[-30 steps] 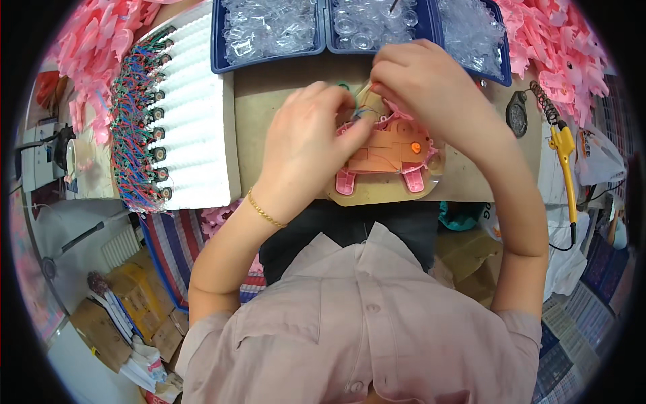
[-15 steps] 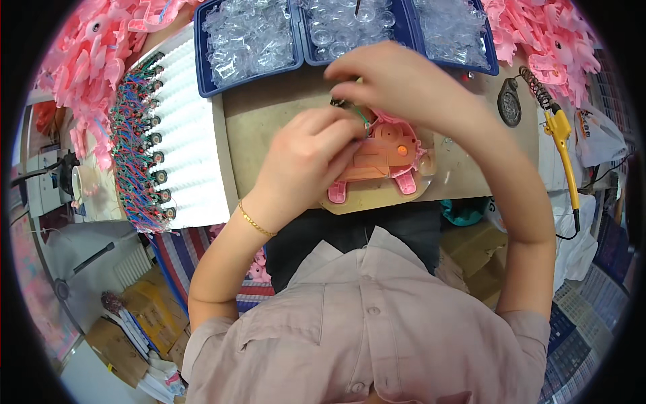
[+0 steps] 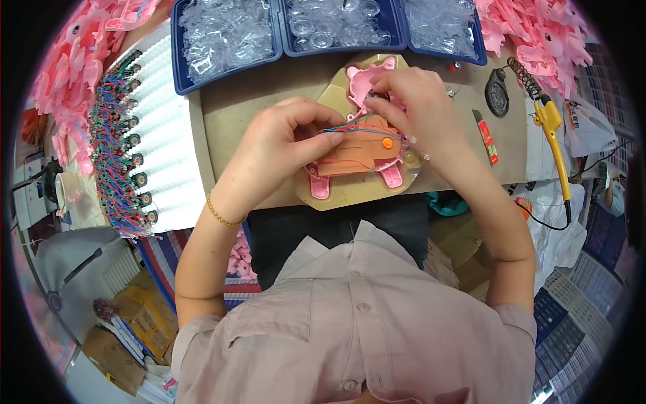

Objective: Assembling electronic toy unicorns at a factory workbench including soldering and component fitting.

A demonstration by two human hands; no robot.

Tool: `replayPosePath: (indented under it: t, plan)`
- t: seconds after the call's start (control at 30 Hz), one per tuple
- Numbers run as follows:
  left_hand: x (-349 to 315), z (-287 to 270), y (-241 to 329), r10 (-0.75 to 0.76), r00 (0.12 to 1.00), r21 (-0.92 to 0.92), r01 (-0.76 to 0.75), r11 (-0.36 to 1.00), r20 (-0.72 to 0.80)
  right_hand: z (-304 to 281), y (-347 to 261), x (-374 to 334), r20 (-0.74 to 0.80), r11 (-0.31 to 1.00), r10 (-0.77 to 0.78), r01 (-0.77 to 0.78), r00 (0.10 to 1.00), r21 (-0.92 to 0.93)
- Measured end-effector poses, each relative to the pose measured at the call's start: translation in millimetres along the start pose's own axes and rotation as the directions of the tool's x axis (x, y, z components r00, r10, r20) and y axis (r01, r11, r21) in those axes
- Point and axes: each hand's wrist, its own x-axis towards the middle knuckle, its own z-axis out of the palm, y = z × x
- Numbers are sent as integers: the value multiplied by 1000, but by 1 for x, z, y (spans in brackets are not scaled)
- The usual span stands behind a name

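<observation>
A pink plastic toy shell half point(image 3: 362, 77) lies hollow side up on a tan board point(image 3: 316, 195) in front of me. An orange plastic housing point(image 3: 346, 153) with an orange knob sits in it. Thin coloured wires point(image 3: 356, 125) run across the housing's top edge. My left hand point(image 3: 286, 138) is closed at the housing's left, thumb and forefinger pinching the wires. My right hand point(image 3: 420, 111) reaches into the shell's upper part, fingers bent together around a small dark part point(image 3: 372, 97) mostly hidden by them.
Blue bins point(image 3: 276, 57) of clear plastic parts stand at the back. On the left, a white ribbed tray point(image 3: 175, 135) holds several wired dark round parts. Pink shells are heaped at both back corners. A yellow soldering iron point(image 3: 552, 124), a dark oval object point(image 3: 496, 94) and a red tube point(image 3: 486, 138) lie right.
My right hand has come down from beside the bins into the shell's upper part. My left hand has shifted slightly left, uncovering wires on the housing. The whole view has shifted slightly.
</observation>
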Motion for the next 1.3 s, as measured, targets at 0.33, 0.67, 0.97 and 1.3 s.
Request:
replayPosePath:
  t: [0.33, 0.67, 0.97, 1.3]
  plan:
    - [-8, 1, 2, -65, 997, -76, 62, 995, -36, -18, 9, 7, 96, 971, -239, 240, 966, 1]
    - [1, 4, 2, 221, 974, 173, -211, 962, -42, -37, -7, 43, 517, 999, 25, -37, 856, 11]
    - [8, 0, -8, 301, 954, 151, -297, 943, -3, -45, -57, -20, -52, 870, -389, 386, 920, 306]
    - [1, 4, -5, 136, 986, -67, -142, 988, -93, -9, -40, -46, -34, 925, -324, 324, 946, 199]
